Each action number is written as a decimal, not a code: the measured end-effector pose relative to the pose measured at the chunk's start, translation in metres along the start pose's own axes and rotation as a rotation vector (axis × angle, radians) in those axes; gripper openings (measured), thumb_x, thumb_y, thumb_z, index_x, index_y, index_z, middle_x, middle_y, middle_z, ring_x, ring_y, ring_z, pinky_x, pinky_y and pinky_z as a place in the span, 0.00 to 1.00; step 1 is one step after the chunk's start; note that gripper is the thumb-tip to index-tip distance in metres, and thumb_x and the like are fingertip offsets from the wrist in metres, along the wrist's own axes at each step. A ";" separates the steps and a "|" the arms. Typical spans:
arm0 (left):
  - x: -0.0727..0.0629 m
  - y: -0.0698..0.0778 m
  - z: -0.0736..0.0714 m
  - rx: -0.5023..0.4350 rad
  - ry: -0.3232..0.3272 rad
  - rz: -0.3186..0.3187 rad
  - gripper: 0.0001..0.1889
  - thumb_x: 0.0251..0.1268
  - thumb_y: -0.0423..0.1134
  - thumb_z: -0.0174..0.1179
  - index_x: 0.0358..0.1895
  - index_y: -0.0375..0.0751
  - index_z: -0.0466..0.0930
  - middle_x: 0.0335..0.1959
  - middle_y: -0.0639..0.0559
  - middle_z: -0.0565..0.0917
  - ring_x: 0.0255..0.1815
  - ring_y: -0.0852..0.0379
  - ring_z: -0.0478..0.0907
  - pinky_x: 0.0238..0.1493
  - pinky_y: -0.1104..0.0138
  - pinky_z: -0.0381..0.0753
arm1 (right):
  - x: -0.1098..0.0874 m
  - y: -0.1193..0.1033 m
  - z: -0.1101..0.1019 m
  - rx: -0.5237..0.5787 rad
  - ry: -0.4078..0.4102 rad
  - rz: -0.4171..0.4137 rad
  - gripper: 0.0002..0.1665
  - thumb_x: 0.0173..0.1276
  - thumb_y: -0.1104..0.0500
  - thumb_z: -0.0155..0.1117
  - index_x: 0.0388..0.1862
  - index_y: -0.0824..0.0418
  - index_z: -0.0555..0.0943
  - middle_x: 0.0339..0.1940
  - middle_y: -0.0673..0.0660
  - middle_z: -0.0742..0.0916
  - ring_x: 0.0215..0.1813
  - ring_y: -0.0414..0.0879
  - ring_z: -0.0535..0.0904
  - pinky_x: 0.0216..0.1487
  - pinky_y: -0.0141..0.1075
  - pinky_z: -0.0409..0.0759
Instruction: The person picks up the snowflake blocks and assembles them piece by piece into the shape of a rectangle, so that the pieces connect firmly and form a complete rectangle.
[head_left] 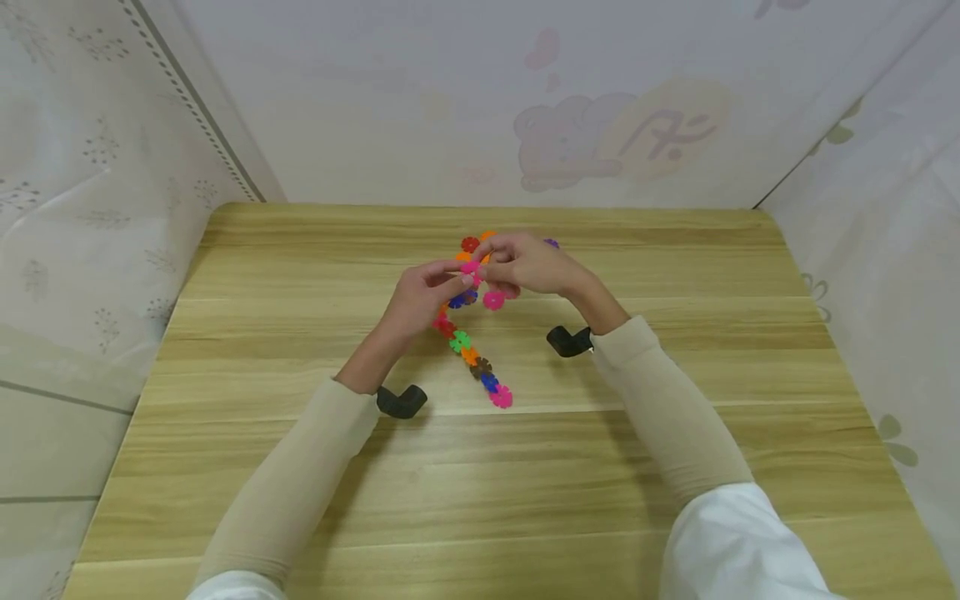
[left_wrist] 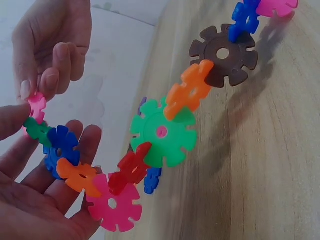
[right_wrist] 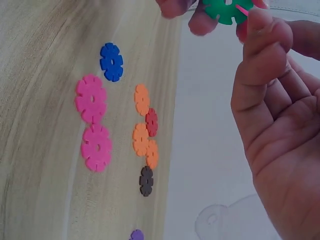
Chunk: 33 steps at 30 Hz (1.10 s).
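A chain of slotted, flower-shaped plastic discs (head_left: pixel 469 357) runs from my left hand (head_left: pixel 417 302) down toward the table's front. Its colours include brown (left_wrist: pixel 223 54), orange, green (left_wrist: pixel 165 132), red and pink (left_wrist: pixel 115 202). The left thumb and fingers pinch the chain near its upper end, by a small green disc (left_wrist: pixel 38 131), while other fingers lie behind the blue disc (left_wrist: pixel 61 152). Facing it, my right hand (head_left: pixel 536 265) pinches a pink disc (left_wrist: pixel 37 106) that meets the green one. Fingertips partly cover that joint.
Loose discs lie on the wooden table (head_left: pixel 480 500) beyond and under the hands: two pink (right_wrist: pixel 91 99), a blue (right_wrist: pixel 111 62), several orange (right_wrist: pixel 142 99), a red (right_wrist: pixel 152 122), a dark one (right_wrist: pixel 146 181) and a purple (right_wrist: pixel 136 235). Black wrist-worn pieces (head_left: pixel 402 402) jut from both sleeves. A patterned curtain stands behind.
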<state>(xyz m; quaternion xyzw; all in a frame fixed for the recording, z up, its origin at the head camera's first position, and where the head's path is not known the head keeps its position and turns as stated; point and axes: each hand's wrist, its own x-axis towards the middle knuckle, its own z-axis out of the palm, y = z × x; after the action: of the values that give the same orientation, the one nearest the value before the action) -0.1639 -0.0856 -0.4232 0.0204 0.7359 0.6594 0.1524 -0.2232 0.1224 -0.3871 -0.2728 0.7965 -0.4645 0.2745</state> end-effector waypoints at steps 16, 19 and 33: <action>-0.003 -0.009 -0.005 -0.109 0.082 -0.030 0.11 0.69 0.45 0.60 0.49 0.45 0.77 0.47 0.41 0.86 0.51 0.40 0.81 0.46 0.63 0.83 | -0.004 0.051 -0.012 0.072 0.099 0.156 0.19 0.74 0.58 0.55 0.59 0.65 0.77 0.22 0.61 0.79 0.24 0.58 0.71 0.34 0.56 0.75; -0.005 -0.011 -0.005 -0.111 0.088 -0.020 0.11 0.69 0.44 0.60 0.49 0.44 0.76 0.45 0.43 0.87 0.51 0.40 0.82 0.47 0.61 0.83 | -0.005 0.056 -0.012 0.069 0.106 0.177 0.19 0.74 0.58 0.55 0.59 0.64 0.77 0.25 0.67 0.81 0.23 0.53 0.71 0.33 0.52 0.76; -0.014 -0.018 -0.009 -0.145 0.083 -0.021 0.13 0.71 0.42 0.58 0.53 0.41 0.75 0.49 0.34 0.83 0.49 0.40 0.83 0.50 0.61 0.83 | 0.006 0.071 -0.002 0.039 0.096 0.238 0.18 0.72 0.60 0.55 0.59 0.60 0.77 0.28 0.65 0.84 0.21 0.46 0.72 0.26 0.37 0.75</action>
<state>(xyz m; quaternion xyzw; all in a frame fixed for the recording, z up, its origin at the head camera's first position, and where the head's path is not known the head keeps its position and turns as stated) -0.1501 -0.0999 -0.4373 -0.0257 0.6921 0.7096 0.1299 -0.2420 0.1497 -0.4508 -0.1483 0.8262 -0.4565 0.2948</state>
